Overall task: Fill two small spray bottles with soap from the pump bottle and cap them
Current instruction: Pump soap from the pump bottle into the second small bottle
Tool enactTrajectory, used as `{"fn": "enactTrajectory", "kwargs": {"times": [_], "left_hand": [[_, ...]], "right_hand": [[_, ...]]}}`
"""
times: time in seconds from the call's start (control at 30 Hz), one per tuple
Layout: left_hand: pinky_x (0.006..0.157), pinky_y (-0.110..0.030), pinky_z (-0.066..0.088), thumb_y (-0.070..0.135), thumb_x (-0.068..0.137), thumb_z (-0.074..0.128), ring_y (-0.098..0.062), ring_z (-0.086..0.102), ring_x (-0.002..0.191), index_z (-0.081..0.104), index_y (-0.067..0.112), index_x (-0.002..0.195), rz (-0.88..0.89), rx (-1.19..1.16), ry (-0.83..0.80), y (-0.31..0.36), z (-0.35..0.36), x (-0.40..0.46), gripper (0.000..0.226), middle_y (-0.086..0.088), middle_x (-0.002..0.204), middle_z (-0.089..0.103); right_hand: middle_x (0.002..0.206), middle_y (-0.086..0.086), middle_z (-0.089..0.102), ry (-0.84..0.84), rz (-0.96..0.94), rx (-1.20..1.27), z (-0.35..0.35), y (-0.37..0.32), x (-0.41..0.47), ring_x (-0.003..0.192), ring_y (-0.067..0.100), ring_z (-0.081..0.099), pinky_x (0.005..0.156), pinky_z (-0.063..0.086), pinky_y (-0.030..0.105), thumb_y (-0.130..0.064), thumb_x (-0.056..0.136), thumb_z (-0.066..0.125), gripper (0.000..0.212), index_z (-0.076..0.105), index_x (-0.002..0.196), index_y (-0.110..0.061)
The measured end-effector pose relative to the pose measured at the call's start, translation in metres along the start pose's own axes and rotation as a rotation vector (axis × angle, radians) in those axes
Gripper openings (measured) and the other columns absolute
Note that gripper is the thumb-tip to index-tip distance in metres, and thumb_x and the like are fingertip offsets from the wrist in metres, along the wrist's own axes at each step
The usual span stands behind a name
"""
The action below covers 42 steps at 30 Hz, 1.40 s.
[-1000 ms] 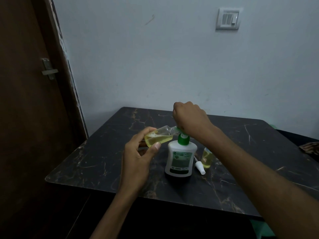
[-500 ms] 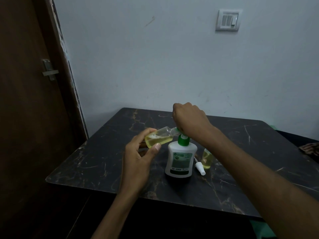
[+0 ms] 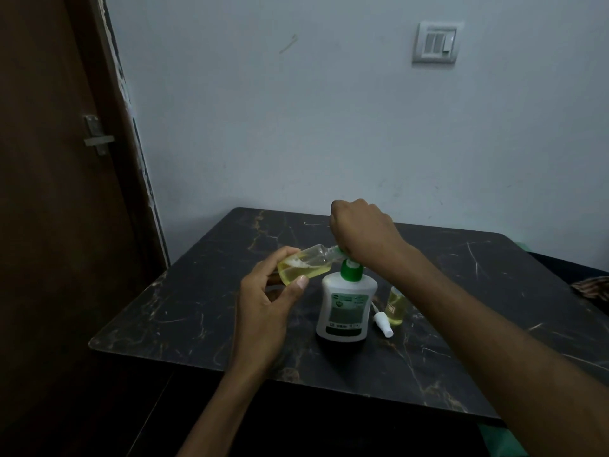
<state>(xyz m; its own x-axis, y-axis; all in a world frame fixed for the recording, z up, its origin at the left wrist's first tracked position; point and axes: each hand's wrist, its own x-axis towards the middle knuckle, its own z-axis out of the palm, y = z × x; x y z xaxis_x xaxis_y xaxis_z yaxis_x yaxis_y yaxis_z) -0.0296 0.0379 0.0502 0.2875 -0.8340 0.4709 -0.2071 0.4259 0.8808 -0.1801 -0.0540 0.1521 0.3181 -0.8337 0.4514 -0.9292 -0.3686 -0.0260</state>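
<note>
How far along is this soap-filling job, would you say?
Roughly halfway. One small spray bottle stands on the table already holding yellow soap, but its white spray cap lies loose beside it. The left hand holds the second bottle tilted at the pump bottle nozzle, partly full, while the right hand presses the pump. Left: finish filling, then cap both.

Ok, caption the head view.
Left hand tilts small spray bottle at pump bottle; right hand presses pump.
</note>
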Motion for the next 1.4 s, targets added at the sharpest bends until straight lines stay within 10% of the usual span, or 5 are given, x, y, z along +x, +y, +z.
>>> {"fn": "enactTrajectory", "kwargs": {"times": [1.4], "left_hand": [[0.099,-0.044,0.06,0.018,0.095,0.075,-0.011,0.072,0.114,0.073,0.034,0.128,0.023,-0.003,-0.019,-0.003,-0.001,0.0,0.037,0.007,0.125,0.075]], "right_hand": [[0.071,0.0,0.038,-0.005,0.025,0.056,0.007,0.003,0.001,0.057,0.015,0.036,0.05,0.028,0.031,-0.014,0.097,0.055,0.009,0.048,0.093,-0.011]]}}
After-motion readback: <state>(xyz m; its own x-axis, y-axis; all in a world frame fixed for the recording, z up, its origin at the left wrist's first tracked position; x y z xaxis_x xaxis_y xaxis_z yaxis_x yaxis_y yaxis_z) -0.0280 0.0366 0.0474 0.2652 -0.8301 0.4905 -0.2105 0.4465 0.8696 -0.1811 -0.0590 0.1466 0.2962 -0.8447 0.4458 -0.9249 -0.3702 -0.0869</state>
